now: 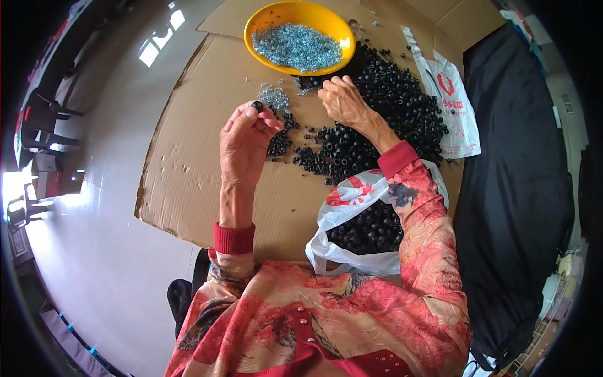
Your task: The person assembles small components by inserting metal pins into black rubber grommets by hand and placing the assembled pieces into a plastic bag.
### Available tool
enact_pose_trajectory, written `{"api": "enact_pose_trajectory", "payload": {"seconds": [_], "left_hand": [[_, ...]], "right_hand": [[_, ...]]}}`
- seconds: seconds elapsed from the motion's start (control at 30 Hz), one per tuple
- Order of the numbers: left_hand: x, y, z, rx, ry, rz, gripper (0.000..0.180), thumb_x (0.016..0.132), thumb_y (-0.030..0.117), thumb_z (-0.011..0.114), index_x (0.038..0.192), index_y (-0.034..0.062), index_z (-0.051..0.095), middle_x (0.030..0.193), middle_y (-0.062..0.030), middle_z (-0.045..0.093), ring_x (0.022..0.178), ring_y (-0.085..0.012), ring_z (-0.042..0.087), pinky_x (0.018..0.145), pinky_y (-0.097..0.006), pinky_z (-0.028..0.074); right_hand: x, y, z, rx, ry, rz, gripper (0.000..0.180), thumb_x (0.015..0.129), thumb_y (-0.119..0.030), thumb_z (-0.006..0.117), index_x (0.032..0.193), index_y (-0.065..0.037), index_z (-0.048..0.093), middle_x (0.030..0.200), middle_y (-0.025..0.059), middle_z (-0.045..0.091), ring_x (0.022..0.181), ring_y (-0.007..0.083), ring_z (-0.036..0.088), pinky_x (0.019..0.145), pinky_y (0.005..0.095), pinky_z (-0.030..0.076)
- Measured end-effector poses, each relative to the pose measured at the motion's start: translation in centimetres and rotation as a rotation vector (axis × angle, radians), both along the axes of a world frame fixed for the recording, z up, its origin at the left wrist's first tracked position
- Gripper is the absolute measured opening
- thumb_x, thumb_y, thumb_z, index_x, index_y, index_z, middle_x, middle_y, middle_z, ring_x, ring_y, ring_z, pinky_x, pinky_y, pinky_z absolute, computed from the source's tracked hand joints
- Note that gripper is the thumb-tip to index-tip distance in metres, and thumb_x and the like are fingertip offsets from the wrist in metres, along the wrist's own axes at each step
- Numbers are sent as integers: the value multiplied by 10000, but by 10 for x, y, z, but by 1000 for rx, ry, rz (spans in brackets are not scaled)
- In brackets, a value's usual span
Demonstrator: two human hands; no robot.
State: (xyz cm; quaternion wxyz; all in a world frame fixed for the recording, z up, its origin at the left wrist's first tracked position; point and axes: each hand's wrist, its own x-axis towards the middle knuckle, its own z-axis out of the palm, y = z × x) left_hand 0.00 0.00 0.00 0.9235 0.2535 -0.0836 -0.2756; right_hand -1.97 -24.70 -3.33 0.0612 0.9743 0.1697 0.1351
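Note:
My left hand (248,135) pinches a small round black plastic piece (257,107) between thumb and fingertips, raised over the cardboard. My right hand (348,100) is closed at the left edge of a big heap of black plastic pieces (402,88). Its fingers point toward the bowl, and whatever they hold is hidden. Just beyond the left hand lies a small scatter of clear bluish pieces (274,96). A smaller cluster of black pieces (279,135) sits beside that hand. Above both hands stands a yellow bowl (345,38) filled with the same tiny clear bluish pieces (296,48).
A white plastic bag (320,245) full of round black pieces (370,229) stands near me under my right forearm. Another white bag (461,116) lies flat at the right. Cardboard (182,169) covers the work surface. A large black cloth-covered object (509,188) borders it on the right.

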Motion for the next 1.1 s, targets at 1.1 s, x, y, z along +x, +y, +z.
{"api": "enact_pose_trajectory", "payload": {"seconds": [1.1], "left_hand": [[-16,-18,3,-115,43,-41,162,877,120,526,986,2,547,851,-86,599,747,-163,594,732,-356,502]], "right_hand": [[-24,30,4,481,178,213,65,681,-53,509,654,-22,560,623,112,576,645,251,592,651,372,470]]}}
